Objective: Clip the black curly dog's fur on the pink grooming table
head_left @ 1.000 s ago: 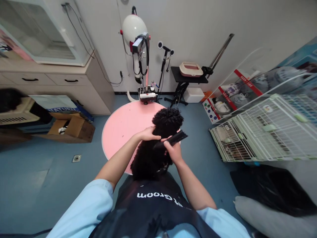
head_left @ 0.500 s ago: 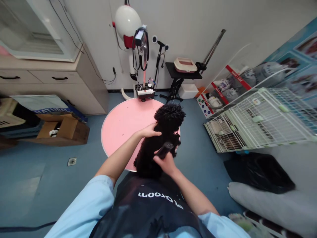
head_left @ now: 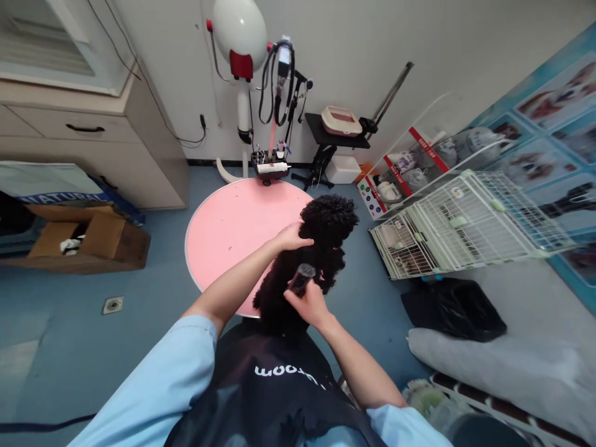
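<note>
A black curly-haired dog point(head_left: 284, 282) is on the round pink grooming table point(head_left: 223, 230), close to my apron, its head turned away from me. My left hand point(head_left: 294, 238) holds the dog at the neck, thumb stretched across the fur and the other fingers partly hidden. In my right hand point(head_left: 313, 305) is a dark hair clipper point(head_left: 302, 279), gripped over the dog's back. The clipper's lower end is lost against the black coat, so I cannot tell whether its blade touches the fur.
A tool holder point(head_left: 270, 166) with a white tube is at the table's far edge, below a looped black cable point(head_left: 278, 81) and a white dryer point(head_left: 239, 37). Wire cages point(head_left: 465, 226) stand to the right. At left are an open cardboard box point(head_left: 93, 242) and a cabinet point(head_left: 153, 155).
My view has shifted slightly. The dog's head and my left hand sit a little further right in view. The clipper has tipped more upright in my right hand, staying over the back.
</note>
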Tool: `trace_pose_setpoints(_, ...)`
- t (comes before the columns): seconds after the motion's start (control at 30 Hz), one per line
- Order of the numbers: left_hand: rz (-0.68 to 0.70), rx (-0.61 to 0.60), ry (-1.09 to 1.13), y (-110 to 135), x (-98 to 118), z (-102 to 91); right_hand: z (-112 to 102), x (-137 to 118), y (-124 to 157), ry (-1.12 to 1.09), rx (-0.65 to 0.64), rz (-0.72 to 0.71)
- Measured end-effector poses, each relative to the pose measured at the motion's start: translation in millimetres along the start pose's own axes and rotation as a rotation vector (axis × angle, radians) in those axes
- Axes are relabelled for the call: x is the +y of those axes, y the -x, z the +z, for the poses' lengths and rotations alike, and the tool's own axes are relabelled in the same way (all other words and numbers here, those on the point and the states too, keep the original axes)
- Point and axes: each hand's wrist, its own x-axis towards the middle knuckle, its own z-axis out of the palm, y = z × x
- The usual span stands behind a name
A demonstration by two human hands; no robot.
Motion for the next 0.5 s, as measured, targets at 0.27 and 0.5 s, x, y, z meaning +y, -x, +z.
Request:
trace_pose_setpoints(0.27,-0.188,-0.209,-0.126,-22,11,-10.1,-22,-33,-69,0.136,0.512,0.022)
trace_pose_setpoints(0.5,-0.152,-0.275,-0.176,-30,13,-15.5,-4,-27,-31,0.155,0.284,0.034)
